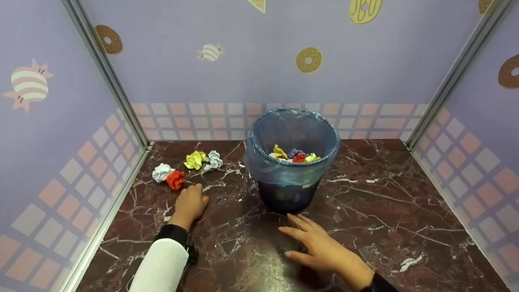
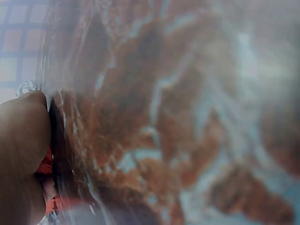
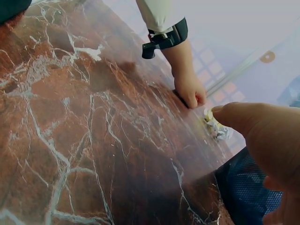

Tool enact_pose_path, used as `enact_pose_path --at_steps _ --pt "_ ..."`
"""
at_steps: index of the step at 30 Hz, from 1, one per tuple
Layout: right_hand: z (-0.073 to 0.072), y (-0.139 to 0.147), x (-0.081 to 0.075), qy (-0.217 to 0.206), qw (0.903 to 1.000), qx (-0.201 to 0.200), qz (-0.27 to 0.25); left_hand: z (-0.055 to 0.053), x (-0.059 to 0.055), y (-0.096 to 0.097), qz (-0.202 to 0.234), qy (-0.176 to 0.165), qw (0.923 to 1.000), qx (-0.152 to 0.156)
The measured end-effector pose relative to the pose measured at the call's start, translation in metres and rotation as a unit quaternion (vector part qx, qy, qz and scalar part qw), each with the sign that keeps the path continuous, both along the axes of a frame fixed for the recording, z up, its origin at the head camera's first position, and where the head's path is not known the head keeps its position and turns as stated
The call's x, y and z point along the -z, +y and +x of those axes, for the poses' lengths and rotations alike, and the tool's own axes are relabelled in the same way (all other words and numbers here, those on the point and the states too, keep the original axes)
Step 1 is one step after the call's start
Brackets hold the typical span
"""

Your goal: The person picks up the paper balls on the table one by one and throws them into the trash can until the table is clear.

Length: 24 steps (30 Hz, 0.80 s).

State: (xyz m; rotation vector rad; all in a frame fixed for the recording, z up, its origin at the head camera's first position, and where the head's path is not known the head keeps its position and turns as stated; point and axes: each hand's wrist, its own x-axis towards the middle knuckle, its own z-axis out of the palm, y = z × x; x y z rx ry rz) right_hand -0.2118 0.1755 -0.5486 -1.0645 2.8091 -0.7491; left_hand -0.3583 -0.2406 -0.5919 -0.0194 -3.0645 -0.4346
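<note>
In the head view my left hand (image 1: 190,203) is low over the marbled tabletop, its fingers bent downward just short of a red crumpled paper ball (image 1: 175,179). A white paper ball (image 1: 162,173) lies against the red one. Bits of red (image 2: 45,164) show past the fingers in the left wrist view. My right hand (image 1: 314,243) is in front of the waste bin (image 1: 288,194), fingers spread and holding nothing. Inside the bin, which has a translucent blue liner (image 1: 284,174), lie several crumpled papers (image 1: 299,156) in yellow, purple, red and white.
Beyond my left hand lie a yellow paper ball (image 1: 196,160) and a grey-white one (image 1: 214,160), side by side. Patterned panels stand along the back and both sides of the dark red marbled tabletop (image 1: 385,215).
</note>
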Motion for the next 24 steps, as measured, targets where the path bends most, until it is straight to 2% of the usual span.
enact_pose_path --at_steps 5,14,19,24 --pt "-0.002 0.0 0.0 -0.017 0.9998 0.002 0.001 0.002 0.003 0.0 0.001 0.015 0.9999 0.007" --pt "-0.006 -0.001 -0.008 0.025 0.9996 -0.003 0.009 0.003 0.0 -0.001 0.011 0.004 0.9999 0.01" --pt "-0.009 0.002 -0.019 0.019 0.9997 -0.008 0.014 0.004 -0.011 0.005 0.017 0.008 0.9997 0.017" --pt "-0.015 0.012 -0.034 0.036 0.9989 -0.007 0.03 -0.005 -0.031 0.013 0.016 0.039 0.9985 0.036"
